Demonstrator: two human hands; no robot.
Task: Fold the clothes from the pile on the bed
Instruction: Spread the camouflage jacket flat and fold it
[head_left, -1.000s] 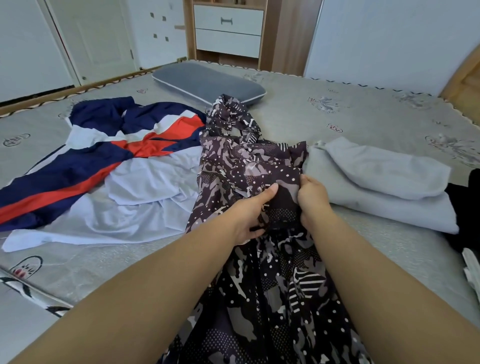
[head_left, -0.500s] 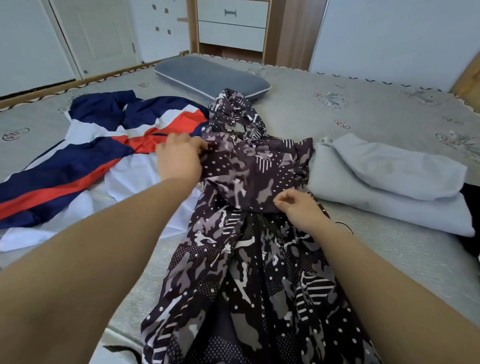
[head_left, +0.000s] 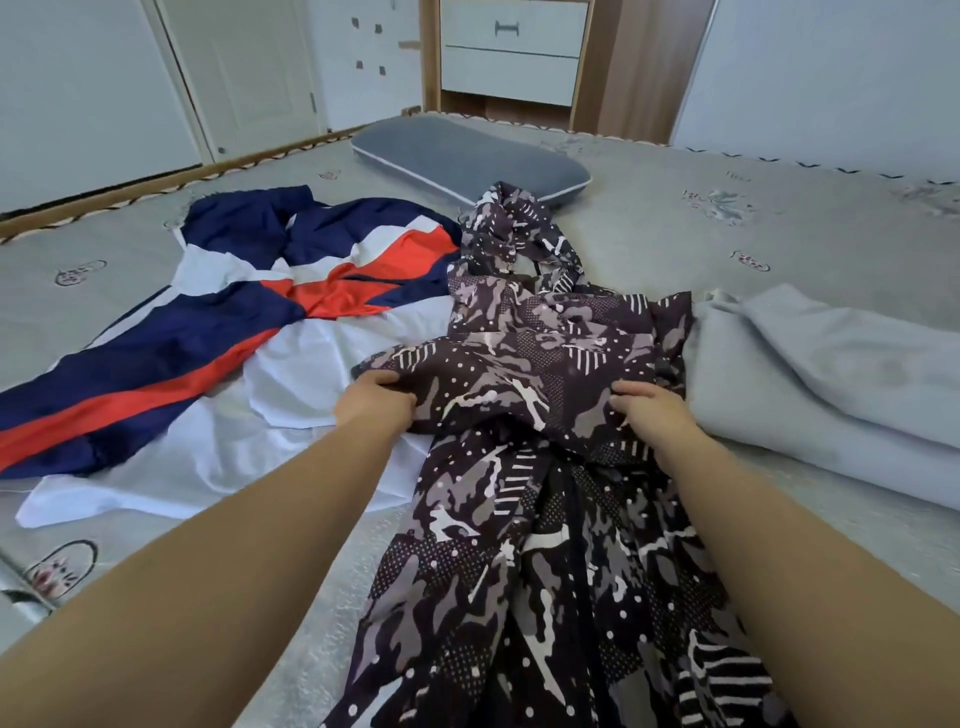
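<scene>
A dark patterned garment (head_left: 524, 374) with grey camouflage shapes, dots and stripes runs down the middle of the bed toward me. My left hand (head_left: 374, 402) pinches its left edge. At the fabric's right side my right hand (head_left: 652, 415) grips a fold. Between the two hands the cloth is bunched into a raised fold. To the left lies a navy, red and white garment (head_left: 218, 332), spread flat and partly under the patterned one. On the right rests a folded light grey garment (head_left: 831, 384).
A grey pillow (head_left: 467, 156) lies at the far side of the grey patterned mattress (head_left: 727, 244). Beyond the bed stand a wooden drawer unit (head_left: 511, 52) and white doors (head_left: 234, 78). The mattress's left edge runs along the floor.
My left hand has come back from the garment's upper left edge toward me. The right hand has shifted right. Both now hold the fabric wider apart, with a fold pulled up between them.
</scene>
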